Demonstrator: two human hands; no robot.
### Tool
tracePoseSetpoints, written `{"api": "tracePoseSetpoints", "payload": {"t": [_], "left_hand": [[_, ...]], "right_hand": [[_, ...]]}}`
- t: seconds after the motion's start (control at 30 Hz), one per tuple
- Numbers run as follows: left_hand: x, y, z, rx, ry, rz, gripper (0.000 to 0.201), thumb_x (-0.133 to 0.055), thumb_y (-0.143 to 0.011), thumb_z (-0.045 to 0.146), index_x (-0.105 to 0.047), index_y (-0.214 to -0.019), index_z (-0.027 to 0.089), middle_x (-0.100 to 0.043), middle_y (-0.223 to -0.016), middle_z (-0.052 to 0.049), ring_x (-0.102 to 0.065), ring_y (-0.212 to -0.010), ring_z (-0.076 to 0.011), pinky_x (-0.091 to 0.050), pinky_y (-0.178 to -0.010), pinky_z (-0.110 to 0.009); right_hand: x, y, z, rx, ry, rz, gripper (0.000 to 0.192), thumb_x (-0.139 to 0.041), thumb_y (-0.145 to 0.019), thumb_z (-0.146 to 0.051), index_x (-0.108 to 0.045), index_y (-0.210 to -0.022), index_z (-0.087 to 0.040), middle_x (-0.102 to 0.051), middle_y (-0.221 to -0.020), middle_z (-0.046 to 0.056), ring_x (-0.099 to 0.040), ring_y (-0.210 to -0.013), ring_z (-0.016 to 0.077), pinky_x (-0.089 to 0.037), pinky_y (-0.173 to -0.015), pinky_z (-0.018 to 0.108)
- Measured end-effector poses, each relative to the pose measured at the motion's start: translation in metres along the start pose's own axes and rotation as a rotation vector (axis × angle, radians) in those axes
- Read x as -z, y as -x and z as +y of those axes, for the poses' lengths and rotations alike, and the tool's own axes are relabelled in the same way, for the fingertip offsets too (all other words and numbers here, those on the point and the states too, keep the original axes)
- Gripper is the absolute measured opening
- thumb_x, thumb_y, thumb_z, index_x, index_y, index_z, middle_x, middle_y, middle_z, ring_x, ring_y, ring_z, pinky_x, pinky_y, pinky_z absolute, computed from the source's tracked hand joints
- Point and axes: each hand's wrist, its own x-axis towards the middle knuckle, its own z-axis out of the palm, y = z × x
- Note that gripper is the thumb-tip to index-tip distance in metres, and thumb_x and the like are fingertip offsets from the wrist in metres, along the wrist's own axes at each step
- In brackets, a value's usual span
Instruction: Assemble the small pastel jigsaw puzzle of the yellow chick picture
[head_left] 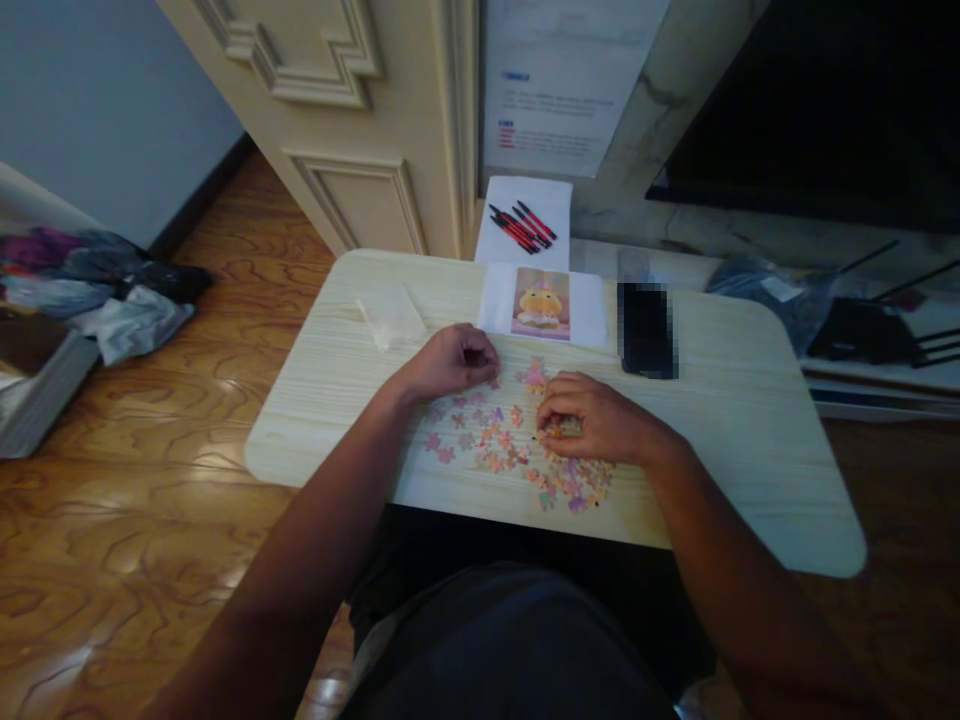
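My left hand (pixel 459 362) is closed in a pinch, with a pink jigsaw puzzle piece (pixel 495 382) at its fingertips. Opposite it, my right hand (pixel 596 418) has its fingers curled down over orange pieces, and its thumb and forefinger pinch a piece that they mostly hide. A few joined pink pieces (pixel 535 376) lie just beyond the right fingers. Loose jigsaw pieces (pixel 495 440) spread between and below the hands, pinker on the left and more orange on the right. Behind them lies a printed picture (pixel 541 303) of a yellow cartoon figure on white paper.
A clear plastic bag (pixel 391 315) lies at the table's left back, and a black phone (pixel 647 330) at the right back. Several red-and-black pens (pixel 523 228) rest on paper beyond the table (pixel 742 480). A black router (pixel 862 330) stands farther right.
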Motion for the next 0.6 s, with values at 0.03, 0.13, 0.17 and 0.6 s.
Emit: {"api": "tracePoseSetpoints", "payload": {"t": [0.03, 0.13, 0.17, 0.6], "left_hand": [[0.000, 0.000, 0.000, 0.001, 0.001, 0.005, 0.012, -0.077, -0.089, 0.026, -0.082, -0.085, 0.016, -0.075, -0.077, -0.004, -0.063, -0.068, -0.0129, -0.049, -0.065, -0.026], [-0.002, 0.000, 0.000, 0.002, 0.017, 0.017, 0.012, -0.076, -0.088, 0.026, -0.081, -0.084, 0.016, -0.074, -0.075, -0.003, -0.063, -0.066, -0.0129, -0.049, -0.065, -0.026], [-0.002, 0.000, -0.001, 0.002, 0.022, 0.018, 0.012, -0.076, -0.089, 0.026, -0.081, -0.084, 0.016, -0.075, -0.075, -0.003, -0.063, -0.067, -0.0131, -0.049, -0.065, -0.027], [-0.002, 0.000, 0.001, -0.001, 0.032, 0.049, 0.010, -0.074, -0.086, 0.024, -0.080, -0.083, 0.016, -0.076, -0.079, -0.003, -0.064, -0.067, -0.0119, -0.050, -0.065, -0.026]], "right_hand": [[0.000, 0.000, 0.000, 0.004, -0.004, -0.003, 0.008, -0.083, -0.091, -0.020, -0.076, -0.093, -0.024, -0.074, -0.095, 0.002, -0.066, -0.099, 0.0236, -0.047, -0.098, 0.039], [0.000, -0.001, 0.000, 0.006, -0.028, 0.018, 0.010, -0.082, -0.090, -0.017, -0.073, -0.088, -0.023, -0.070, -0.088, 0.001, -0.064, -0.091, 0.0211, -0.047, -0.091, 0.037], [0.000, -0.001, 0.000, 0.007, -0.042, 0.030, 0.011, -0.081, -0.090, -0.016, -0.073, -0.086, -0.022, -0.069, -0.086, 0.000, -0.063, -0.089, 0.0203, -0.046, -0.089, 0.036], [0.012, 0.010, 0.022, -0.369, -0.530, 0.262, 0.035, -0.090, -0.089, -0.052, -0.076, -0.087, -0.020, -0.074, -0.082, 0.002, -0.061, -0.069, 0.0158, -0.049, -0.064, 0.031]]}}
